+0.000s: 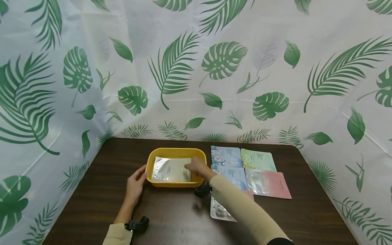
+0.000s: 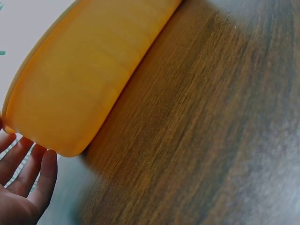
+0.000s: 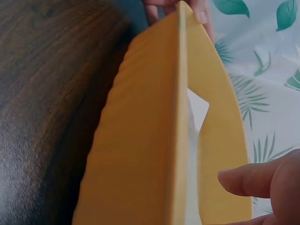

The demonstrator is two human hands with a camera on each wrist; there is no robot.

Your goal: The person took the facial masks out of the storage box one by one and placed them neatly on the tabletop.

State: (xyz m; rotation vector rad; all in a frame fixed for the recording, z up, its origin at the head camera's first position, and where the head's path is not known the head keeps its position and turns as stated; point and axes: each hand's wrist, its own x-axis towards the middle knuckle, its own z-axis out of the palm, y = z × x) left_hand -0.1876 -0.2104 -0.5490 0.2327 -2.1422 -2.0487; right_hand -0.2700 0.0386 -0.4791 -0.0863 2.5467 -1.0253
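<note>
A yellow plastic basket (image 1: 177, 184) stands on the table, with a silver-and-cream sheet mask packet (image 1: 171, 170) lying inside it. At the basket's left end my left hand (image 1: 134, 183) holds the rim; its fingers (image 2: 46, 176) spread against the outer wall, and one fingertip laps over the edge in the right wrist view. My right hand (image 1: 196, 166) reaches over the basket's right side, close above the packet's right part. In the right wrist view the thumb (image 3: 248, 179) is straight and apart from the packet, whose white edge (image 3: 193, 154) shows within; the other fingers are mostly cut off.
Right of the basket lie more mask packets: two blue floral ones (image 1: 226, 156), (image 1: 232, 175), a green one (image 1: 258, 160) and a pink-and-silver one (image 1: 269, 183). Another pink-and-silver packet (image 1: 218, 208) is partly under my right sleeve. A leaf-print curtain (image 1: 196, 85) hangs behind the dark wooden table (image 1: 171, 217).
</note>
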